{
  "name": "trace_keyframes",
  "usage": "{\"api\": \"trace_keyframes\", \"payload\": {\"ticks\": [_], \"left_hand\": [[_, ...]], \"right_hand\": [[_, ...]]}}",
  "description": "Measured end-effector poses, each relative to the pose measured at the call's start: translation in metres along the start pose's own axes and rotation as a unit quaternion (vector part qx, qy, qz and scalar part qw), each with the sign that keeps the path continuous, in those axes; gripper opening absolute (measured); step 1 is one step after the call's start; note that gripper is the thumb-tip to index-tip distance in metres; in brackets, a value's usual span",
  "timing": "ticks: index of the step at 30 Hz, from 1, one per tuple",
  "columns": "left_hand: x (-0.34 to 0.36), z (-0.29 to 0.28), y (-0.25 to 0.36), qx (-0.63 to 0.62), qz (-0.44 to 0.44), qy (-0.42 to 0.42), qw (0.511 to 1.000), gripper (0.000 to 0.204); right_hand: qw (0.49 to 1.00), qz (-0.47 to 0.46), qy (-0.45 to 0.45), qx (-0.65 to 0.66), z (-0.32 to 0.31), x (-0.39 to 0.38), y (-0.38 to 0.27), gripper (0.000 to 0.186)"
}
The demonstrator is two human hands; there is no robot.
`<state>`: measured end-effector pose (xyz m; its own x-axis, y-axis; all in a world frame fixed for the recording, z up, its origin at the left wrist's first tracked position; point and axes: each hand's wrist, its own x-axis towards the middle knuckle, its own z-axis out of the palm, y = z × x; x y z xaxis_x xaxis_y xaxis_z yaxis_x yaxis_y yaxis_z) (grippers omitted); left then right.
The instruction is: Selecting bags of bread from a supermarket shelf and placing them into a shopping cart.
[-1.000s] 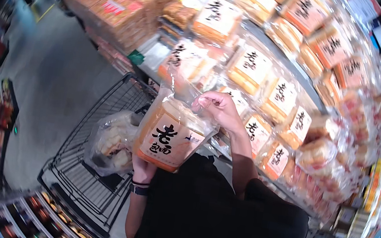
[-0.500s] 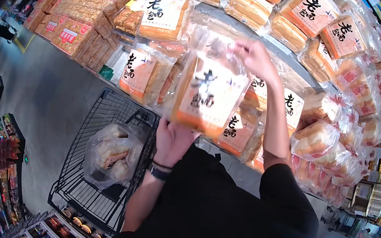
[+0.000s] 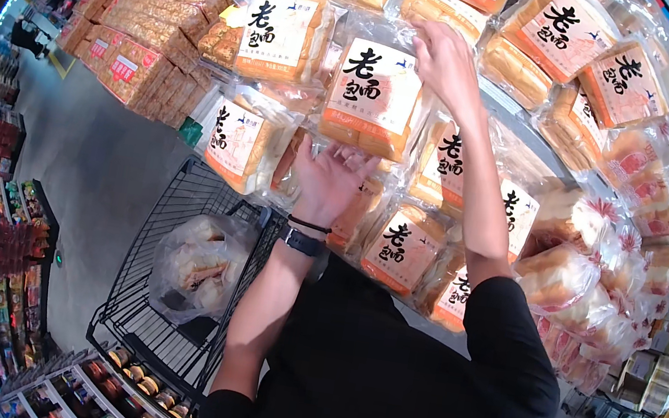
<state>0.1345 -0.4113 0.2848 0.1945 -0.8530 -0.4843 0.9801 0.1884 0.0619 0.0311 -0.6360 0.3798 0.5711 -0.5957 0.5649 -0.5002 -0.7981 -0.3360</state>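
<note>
Both arms reach up to the bread shelf (image 3: 537,145). The left hand (image 3: 329,175) props the clear-wrapped loaf with a white label (image 3: 370,96) from below, fingers spread; the right hand (image 3: 445,60) curls its fingers round the loaf's top corner. Black wire trolley (image 3: 167,270) stands lower left.

Left hand (image 3: 331,175): centre of frame, raised, palm up, fingers spread; dark bands at wrist. Right hand (image 3: 445,62): upper centre, arm stretched upward, fingers curled in a grip. Black sleeves.
</note>
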Motion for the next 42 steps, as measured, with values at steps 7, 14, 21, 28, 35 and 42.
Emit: {"api": "trace_keyframes", "payload": {"ticks": [7,14,21,28,35,42], "left_hand": [[0.01,0.006,0.02,0.135,0.019,-0.02,0.991,0.063],[0.02,-0.017,0.021,0.123,0.024,-0.07,0.99,0.068],[0.02,-0.033,0.029,0.173,0.057,-0.083,0.98,0.052],[-0.006,-0.034,0.016,0.159,0.052,-0.087,0.982,0.049],[-0.011,-0.036,0.009,0.183,0.075,-0.076,0.977,0.048],[0.001,-0.031,0.006,0.165,0.074,-0.149,0.972,0.043]], "right_hand": [[0.999,-0.004,0.037,-0.016,-0.015,-0.055,-0.007,0.034],[0.999,0.031,-0.026,-0.019,-0.025,-0.094,-0.007,0.047],[0.994,0.082,0.014,0.068,-0.034,-0.123,-0.037,0.048],[0.972,0.162,-0.002,0.169,-0.028,-0.167,-0.065,0.044],[0.957,0.209,-0.009,0.2,-0.028,-0.183,-0.077,0.043],[0.965,0.188,-0.02,0.18,-0.026,-0.197,-0.079,0.043]]}}
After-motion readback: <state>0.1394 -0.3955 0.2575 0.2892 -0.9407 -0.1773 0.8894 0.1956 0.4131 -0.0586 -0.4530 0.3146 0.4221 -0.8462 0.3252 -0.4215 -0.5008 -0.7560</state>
